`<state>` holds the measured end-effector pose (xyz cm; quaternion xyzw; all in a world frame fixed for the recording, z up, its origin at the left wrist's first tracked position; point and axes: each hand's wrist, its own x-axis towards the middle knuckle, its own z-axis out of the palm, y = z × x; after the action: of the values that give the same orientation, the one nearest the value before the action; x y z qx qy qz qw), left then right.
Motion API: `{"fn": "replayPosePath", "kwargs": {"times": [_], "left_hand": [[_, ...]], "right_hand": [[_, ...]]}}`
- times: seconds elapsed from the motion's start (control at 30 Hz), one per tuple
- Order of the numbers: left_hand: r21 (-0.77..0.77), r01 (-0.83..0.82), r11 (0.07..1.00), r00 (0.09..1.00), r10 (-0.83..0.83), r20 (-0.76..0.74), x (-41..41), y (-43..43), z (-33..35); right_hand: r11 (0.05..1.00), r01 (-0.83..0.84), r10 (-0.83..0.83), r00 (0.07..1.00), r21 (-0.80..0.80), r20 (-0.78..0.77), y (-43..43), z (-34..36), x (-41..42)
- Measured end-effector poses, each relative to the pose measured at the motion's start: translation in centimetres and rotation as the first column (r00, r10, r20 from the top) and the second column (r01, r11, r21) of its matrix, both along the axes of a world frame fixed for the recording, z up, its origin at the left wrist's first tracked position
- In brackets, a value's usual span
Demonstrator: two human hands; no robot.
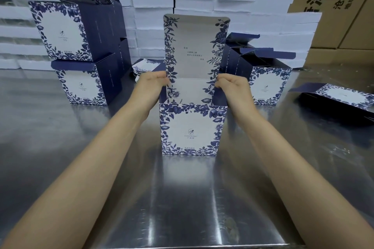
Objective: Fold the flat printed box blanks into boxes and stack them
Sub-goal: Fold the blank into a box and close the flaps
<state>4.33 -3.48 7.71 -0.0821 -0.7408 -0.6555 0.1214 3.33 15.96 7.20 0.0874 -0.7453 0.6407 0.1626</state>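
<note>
Here you are pinching the open box (190,129), standing upright mid-table (60,147) between finished stacks, your left hand (152,85) and right hand (232,87) gripping its upper side edges below the raised lid (196,46).

Reaching forward with both bare forearms, one either side of the open box (190,129). Pinching its upper left edge with the left hand (152,85), its upper right edge with the right hand (232,87), fingers curled.
</note>
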Motion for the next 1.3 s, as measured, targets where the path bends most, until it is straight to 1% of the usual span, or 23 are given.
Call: {"fn": "replayPosePath", "kwargs": {"times": [0.1,0.17,0.23,0.27,0.3,0.37,0.43,0.5,0.53,0.57,0.63,0.73,0.83,0.93,1.0,1.07,1.1,1.17,1.23,1.3], "left_hand": [[0.16,0.044,0.986,0.993,-0.061,0.1,0.1,0.3,-0.5],[0.259,0.034,0.965,0.978,-0.086,0.192,0.3,0.6,-1.1],[0.361,0.038,0.932,0.958,-0.137,0.251,0.4,0.6,-1.4],[0.398,0.041,0.917,0.957,-0.15,0.248,0.4,0.5,-1.4],[0.409,0.046,0.911,0.962,-0.15,0.227,0.4,0.4,-1.5],[0.402,0.059,0.914,0.978,-0.135,0.162,0.7,0.3,-1.6],[0.446,0.083,0.891,0.977,-0.161,0.138,0.8,0.2,-1.9],[0.485,0.142,0.863,0.962,-0.236,0.139,1.0,0.1,-2.3],[0.478,0.178,0.86,0.95,-0.276,0.144,1.0,-0.1,-2.5],[0.468,0.207,0.859,0.94,-0.308,0.149,1.0,-0.1,-2.6],[0.479,0.229,0.847,0.935,-0.329,0.134,0.8,0.0,-2.7],[0.533,0.172,0.829,0.967,-0.246,0.071,0.2,0.2,-2.6],[0.535,0.111,0.838,0.983,-0.172,0.066,-0.2,0.4,-2.5],[0.546,0.097,0.832,0.985,-0.159,0.067,-0.1,0.5,-2.8],[0.542,0.101,0.834,0.988,-0.147,0.042,0.1,0.6,-2.8],[0.506,0.094,0.857,0.994,-0.111,0.003,0.1,0.5,-2.8],[0.488,0.08,0.869,0.996,-0.086,-0.01,0.1,0.4,-2.7],[0.448,0.067,0.892,0.998,-0.06,-0.03,-0.1,0.1,-2.7],[0.4,0.049,0.915,0.998,-0.034,-0.044,-0.2,-0.2,-2.9],[0.285,-0.001,0.959,0.995,0.03,-0.095,-0.4,-0.4,-3.2]], "right_hand": [[0.968,-0.032,0.056,0.994,-0.249,0.089,-0.4,-1.1,0.3],[0.95,-0.092,0.137,0.982,-0.299,0.132,-0.5,-1.7,0.7],[0.943,-0.095,0.146,0.979,-0.318,0.141,-0.4,-2.0,0.5],[0.946,-0.073,0.122,0.983,-0.317,0.138,-0.3,-1.9,0.4],[0.944,-0.065,0.113,0.985,-0.323,0.133,-0.2,-1.8,0.4],[0.94,-0.095,0.148,0.979,-0.328,0.142,0.0,-1.5,0.1],[0.941,-0.162,0.219,0.961,-0.298,0.167,0.4,-1.5,-0.1],[0.925,-0.311,0.349,0.922,-0.218,0.169,0.9,-1.5,0.2],[0.909,-0.365,0.399,0.9,-0.199,0.173,1.1,-1.7,0.2],[0.906,-0.385,0.414,0.893,-0.177,0.176,1.3,-2.0,0.1],[0.93,-0.345,0.363,0.918,-0.131,0.162,1.5,-2.2,-0.2],[0.955,-0.285,0.291,0.954,-0.085,0.073,1.5,-1.8,-0.3],[0.968,-0.249,0.249,0.969,0.01,0.006,1.5,-1.9,-0.6],[0.971,-0.239,0.239,0.971,-0.011,-0.027,1.4,-2.0,-0.7],[0.971,-0.237,0.236,0.97,-0.013,-0.062,1.5,-1.9,-0.7],[0.975,-0.219,0.222,0.97,0.037,-0.1,1.4,-1.8,-0.6],[0.978,-0.205,0.208,0.973,0.032,-0.1,1.4,-1.9,-0.5],[0.981,-0.192,0.191,0.98,-0.025,-0.048,1.0,-1.7,-0.3],[0.966,-0.244,0.245,0.969,-0.087,0.007,1.0,-1.4,-0.2],[0.946,-0.322,0.322,0.946,-0.03,0.038,1.2,-0.9,0.2]]}}
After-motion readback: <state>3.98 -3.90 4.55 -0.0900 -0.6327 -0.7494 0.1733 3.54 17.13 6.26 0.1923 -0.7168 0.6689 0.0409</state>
